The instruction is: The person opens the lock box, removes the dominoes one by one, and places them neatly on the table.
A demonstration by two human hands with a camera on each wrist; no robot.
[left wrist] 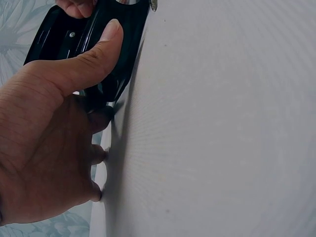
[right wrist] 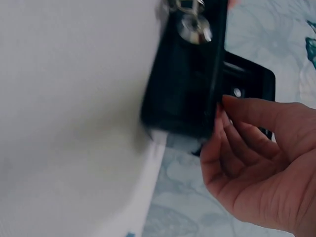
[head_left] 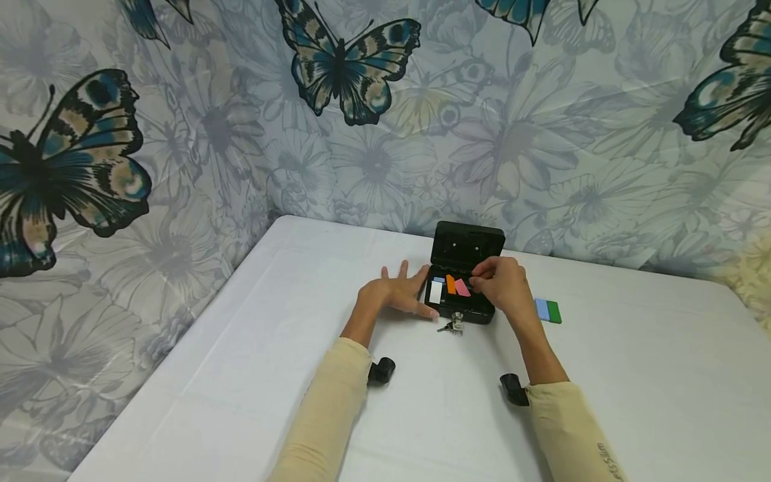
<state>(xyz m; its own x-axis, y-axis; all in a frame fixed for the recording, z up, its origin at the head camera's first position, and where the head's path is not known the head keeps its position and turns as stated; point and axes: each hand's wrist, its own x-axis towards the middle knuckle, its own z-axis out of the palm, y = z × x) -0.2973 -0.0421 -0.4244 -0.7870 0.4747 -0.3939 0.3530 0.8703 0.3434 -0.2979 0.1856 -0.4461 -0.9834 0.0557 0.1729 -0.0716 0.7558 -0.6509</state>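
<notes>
A small black box [head_left: 464, 294] sits open at frame centre, lid upright behind it. White [head_left: 436, 292], orange [head_left: 450, 284] and pink [head_left: 462, 288] cards lie inside; keys [head_left: 453, 324] hang from its front lock.

White table [head_left: 253, 375] under me, smooth cover, faint crease lines across it. Rear edge runs against a draped curtain [head_left: 530, 147], pale grey-blue flower print, slightly glossy, folded into the corner on my left.

Large butterflies on the cloth, teal, black and tan: one [head_left: 346, 63] above centre, one [head_left: 66, 167] far left, one [head_left: 729, 100] far right, others cut off at the top edge.

On the table to my right, near the back, a blue slip [head_left: 543, 309] and a green slip [head_left: 553, 312] lie flat, touching side by side.

Cream sleeves on my forearms [head_left: 328, 408]; a small black camera [head_left: 381, 370] sits at each wrist.
</notes>
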